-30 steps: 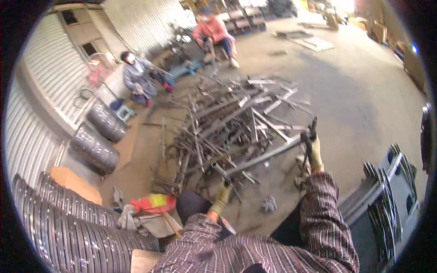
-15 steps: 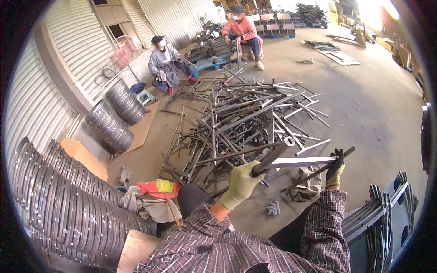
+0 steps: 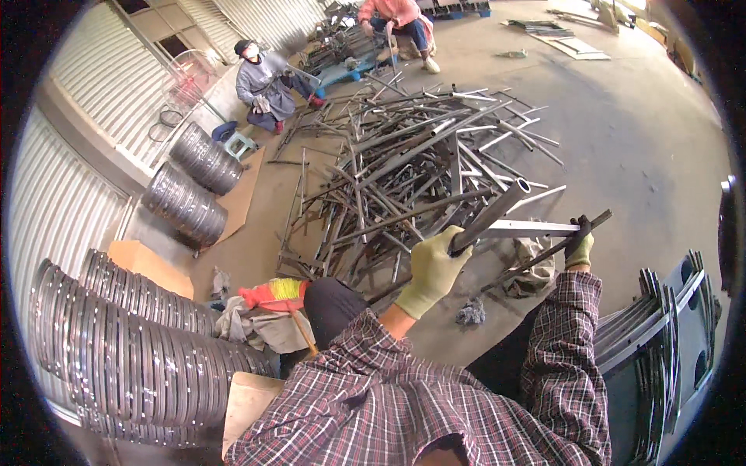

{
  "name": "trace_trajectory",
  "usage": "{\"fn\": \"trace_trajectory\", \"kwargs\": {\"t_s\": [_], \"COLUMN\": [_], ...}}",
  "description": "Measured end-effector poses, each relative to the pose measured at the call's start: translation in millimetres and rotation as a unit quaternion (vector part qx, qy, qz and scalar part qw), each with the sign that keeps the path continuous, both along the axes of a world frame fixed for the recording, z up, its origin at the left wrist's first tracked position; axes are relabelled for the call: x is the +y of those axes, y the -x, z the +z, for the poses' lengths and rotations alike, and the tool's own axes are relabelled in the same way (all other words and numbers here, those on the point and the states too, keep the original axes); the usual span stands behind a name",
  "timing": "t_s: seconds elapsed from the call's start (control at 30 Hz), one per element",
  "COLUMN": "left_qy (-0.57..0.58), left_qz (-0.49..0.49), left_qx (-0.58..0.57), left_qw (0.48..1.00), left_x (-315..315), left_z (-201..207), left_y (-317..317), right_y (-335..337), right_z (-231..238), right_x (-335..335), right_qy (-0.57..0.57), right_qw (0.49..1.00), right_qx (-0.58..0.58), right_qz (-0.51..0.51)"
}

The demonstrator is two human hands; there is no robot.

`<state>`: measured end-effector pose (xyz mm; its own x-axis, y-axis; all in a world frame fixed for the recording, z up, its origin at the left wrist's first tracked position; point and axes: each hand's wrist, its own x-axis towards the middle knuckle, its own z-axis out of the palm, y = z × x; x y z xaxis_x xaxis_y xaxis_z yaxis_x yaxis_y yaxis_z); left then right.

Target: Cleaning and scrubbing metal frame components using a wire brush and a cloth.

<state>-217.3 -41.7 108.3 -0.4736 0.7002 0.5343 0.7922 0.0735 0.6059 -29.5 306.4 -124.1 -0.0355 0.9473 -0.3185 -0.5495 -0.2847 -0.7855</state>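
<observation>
Both my hands hold one welded metal frame (image 3: 536, 228) out in front of me, over the near right side of a heap of frames. My left hand (image 3: 435, 269), in a pale yellow-green glove, is closed round its thick round tube, whose hollow end points up and away to the right. A flat, lighter crossbar runs from that tube to a thinner dark bar. Around the junction of crossbar and thin bar, my right hand (image 3: 579, 245) is closed, in a glove with dark fingers and a yellowish cuff. The heap of dark metal frames (image 3: 416, 167) lies loosely tangled on the floor.
Stacked metal hoops (image 3: 132, 342) stand close on my left, with more hoop stacks (image 3: 186, 203) beyond. At my right are curved bars on a grey panel (image 3: 688, 342). A grey rag (image 3: 470, 312) lies near my knees. Two people (image 3: 268, 85) sit beyond the heap.
The view has tipped downward, so the heap and people sit higher in the picture. The frame has turned in my hands; its round tube's open end now points higher. Both hands keep their grip.
</observation>
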Motion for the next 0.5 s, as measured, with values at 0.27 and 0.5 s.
{"fn": "trace_trajectory", "kwargs": {"t_s": [0.27,0.5], "left_qy": [-0.020,0.046], "left_qz": [-0.002,-0.291], "left_qx": [0.024,-0.265], "left_qw": [1.000,0.918], "left_x": [7.7,8.2], "left_z": [3.9,36.2], "left_y": [3.5,53.8], "right_y": [0.9,-13.0], "right_z": [3.9,-8.0], "right_x": [-0.2,-2.3], "right_qy": [0.013,0.002], "right_qw": [0.999,0.996], "right_qx": [0.028,-0.005], "right_qz": [-0.027,-0.094]}}
